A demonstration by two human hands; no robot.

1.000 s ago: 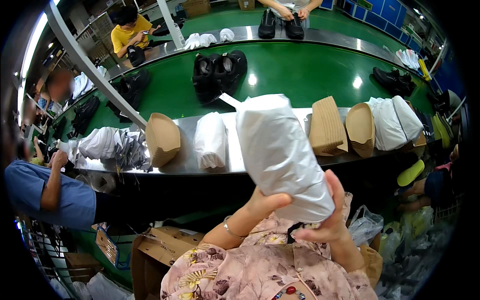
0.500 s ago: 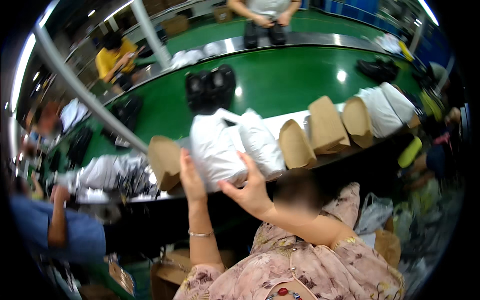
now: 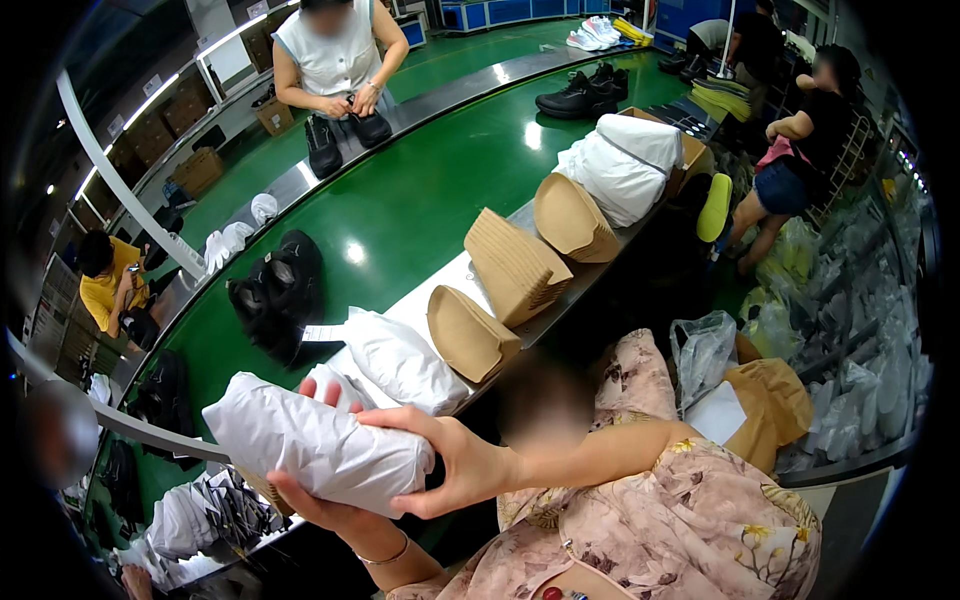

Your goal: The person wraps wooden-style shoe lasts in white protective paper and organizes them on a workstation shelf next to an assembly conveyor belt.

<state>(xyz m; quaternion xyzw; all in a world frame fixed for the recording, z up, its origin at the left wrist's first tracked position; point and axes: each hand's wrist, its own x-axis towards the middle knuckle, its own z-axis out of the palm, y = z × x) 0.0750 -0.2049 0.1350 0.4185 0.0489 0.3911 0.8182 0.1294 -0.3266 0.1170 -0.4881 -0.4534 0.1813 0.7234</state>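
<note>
A white paper-wrapped bundle [image 3: 310, 440] lies tilted between my two hands, held above the near edge of the bench. My left hand [image 3: 318, 508] supports it from below and behind, with fingertips showing at its far side. My right hand [image 3: 465, 465] grips its right end, thumb on top and fingers under. A bit of something black shows at that end; the rest of the contents is hidden by the paper. Another white-wrapped bundle [image 3: 405, 362] rests just beyond. A pair of black shoes [image 3: 280, 295] with a white tag stands on the green belt.
Brown cardboard inserts [image 3: 470, 335], a stack of them [image 3: 512, 268] and more [image 3: 572, 222] line the near ledge. Past them sits a white-wrapped bundle [image 3: 625, 170]. Black shoes [image 3: 582, 92] stand on the far belt. A metal post crosses at left. Co-workers handle shoes opposite.
My view has swung to the right. The wrapped bundle, upright beside the other one before, is now lifted apart and tipped onto its side, with my right hand around its end.
</note>
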